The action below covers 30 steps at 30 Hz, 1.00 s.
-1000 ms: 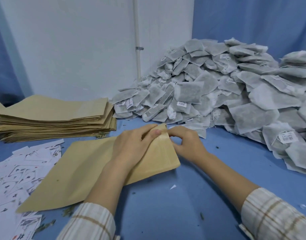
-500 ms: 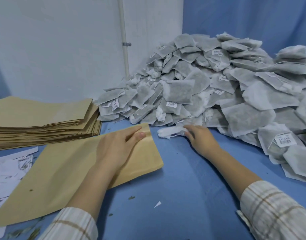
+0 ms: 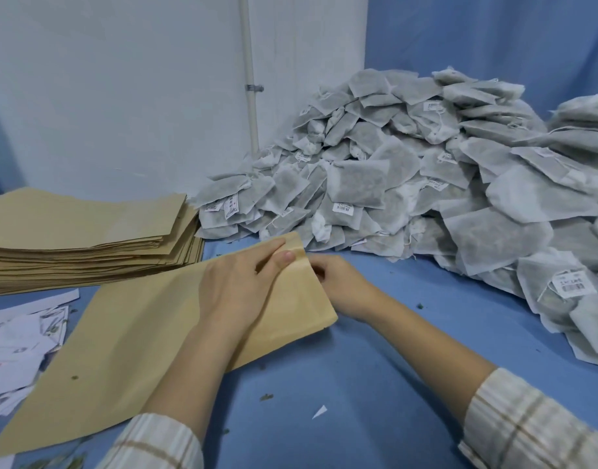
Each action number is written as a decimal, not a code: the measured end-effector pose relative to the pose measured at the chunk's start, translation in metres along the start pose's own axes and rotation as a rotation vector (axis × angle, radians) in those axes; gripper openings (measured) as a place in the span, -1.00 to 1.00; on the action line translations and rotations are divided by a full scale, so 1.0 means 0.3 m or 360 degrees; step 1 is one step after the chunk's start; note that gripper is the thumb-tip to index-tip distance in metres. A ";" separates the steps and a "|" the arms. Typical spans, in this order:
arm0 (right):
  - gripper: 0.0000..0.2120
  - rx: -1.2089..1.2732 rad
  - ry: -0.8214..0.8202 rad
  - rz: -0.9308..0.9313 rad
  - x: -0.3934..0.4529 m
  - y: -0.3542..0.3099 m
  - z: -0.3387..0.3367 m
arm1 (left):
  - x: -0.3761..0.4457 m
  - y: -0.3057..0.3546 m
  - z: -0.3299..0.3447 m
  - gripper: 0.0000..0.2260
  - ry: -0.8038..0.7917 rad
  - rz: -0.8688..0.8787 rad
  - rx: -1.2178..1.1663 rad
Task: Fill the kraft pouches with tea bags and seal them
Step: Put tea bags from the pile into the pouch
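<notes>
While the left hand [image 3: 236,286] lies flat, fingers straight, on a pouch [image 3: 128,336] near the table's [image 3: 375,384] front left, the right hand [image 3: 341,286] works at its mouth; its grip cannot be told. Tea bags [image 3: 409,184] heap at the back right. Thin paper might tear if pulled hard.

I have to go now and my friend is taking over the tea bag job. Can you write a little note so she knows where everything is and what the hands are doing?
Left hand: lies flat on the kraft pouch, fingers straight, near its mouth.
Right hand: at the pouch mouth, fingers tucked behind the edge; I cannot tell if it holds a tea bag.
Things: the pouch lies flat on the blue table. Spare pouches are stacked to the left. The tea bag pile sits behind and to the right.
Done: one pouch pulled out and laid ready.
Left: fill this pouch, seal it, then do the stack.
</notes>
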State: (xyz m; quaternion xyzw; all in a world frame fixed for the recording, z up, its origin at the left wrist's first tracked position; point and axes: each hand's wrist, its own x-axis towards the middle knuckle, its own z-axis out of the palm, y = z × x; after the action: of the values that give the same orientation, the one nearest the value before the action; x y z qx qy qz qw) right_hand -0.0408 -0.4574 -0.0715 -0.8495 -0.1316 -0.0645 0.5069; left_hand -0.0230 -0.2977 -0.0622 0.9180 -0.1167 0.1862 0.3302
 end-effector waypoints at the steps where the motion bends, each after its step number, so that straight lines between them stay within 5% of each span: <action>1: -0.63 -0.0026 -0.0117 0.0043 0.016 -0.001 0.007 | 0.001 -0.005 -0.002 -0.64 0.0015 -0.0007 0.0015; 5: -0.65 0.0085 -0.0404 0.0079 0.065 0.006 -0.022 | 0.003 -0.027 -0.008 -0.64 0.0090 -0.0021 0.0134; 7: -0.74 0.0241 -0.0072 0.0079 0.105 0.038 -0.044 | 0.006 -0.034 -0.008 -0.65 0.0157 -0.0024 0.0174; 10: -0.68 -0.0721 0.0791 0.0271 0.206 0.123 -0.093 | 0.007 -0.048 -0.007 -0.65 0.0207 -0.0034 0.0184; 12: -0.52 -0.1210 0.0859 0.0413 0.259 0.159 -0.112 | 0.007 -0.053 -0.005 -0.65 0.0214 -0.0031 0.0193; 18: -0.54 -0.1481 0.0818 0.0514 0.347 0.207 -0.141 | 0.013 -0.064 -0.006 -0.64 0.0191 -0.0058 0.0194; 25: -0.63 -0.1355 0.0957 -0.0106 0.228 0.207 -0.163 | 0.009 -0.058 -0.010 -0.65 0.0180 -0.0076 0.0174; 30: -0.66 -0.1149 0.0646 -0.0658 0.080 0.193 -0.179 | 0.011 -0.061 -0.012 -0.65 0.0163 -0.0085 0.0175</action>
State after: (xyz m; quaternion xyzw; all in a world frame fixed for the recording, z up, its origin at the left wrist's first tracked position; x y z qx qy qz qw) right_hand 0.0002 -0.5269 -0.0888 -0.8978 -0.1655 -0.3707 0.1707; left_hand -0.0148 -0.2819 -0.0686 0.9269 -0.0646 0.2300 0.2896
